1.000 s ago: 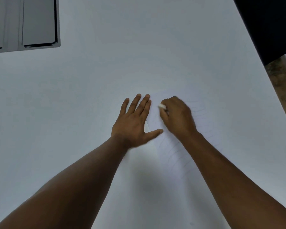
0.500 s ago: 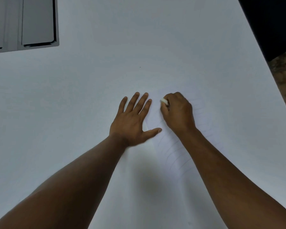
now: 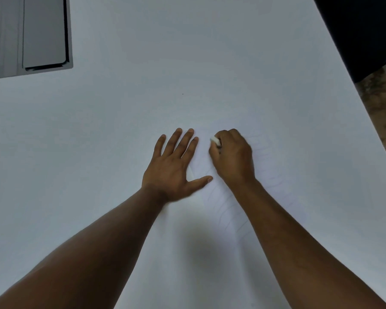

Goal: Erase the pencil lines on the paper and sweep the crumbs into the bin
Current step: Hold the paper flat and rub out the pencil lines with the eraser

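On the white worktop (image 3: 120, 130) the left hand (image 3: 173, 168) presses flat, fingers straight and spread, on the paper's (image 3: 265, 175) edge. At its 3 o'clock the right hand (image 3: 232, 157) curls its fingers round a white eraser (image 3: 215, 141) touching the sheet, with faint pencil lines (image 3: 223, 210) toward 6 o'clock.

The bench (image 3: 143, 108) looks matt, smooth white; the paper (image 3: 274, 175) is matt too; the grey panel (image 3: 42, 32) has a dull, metal-like sheen.

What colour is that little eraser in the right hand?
White. The eraser peeks out from the right hand in the head view.
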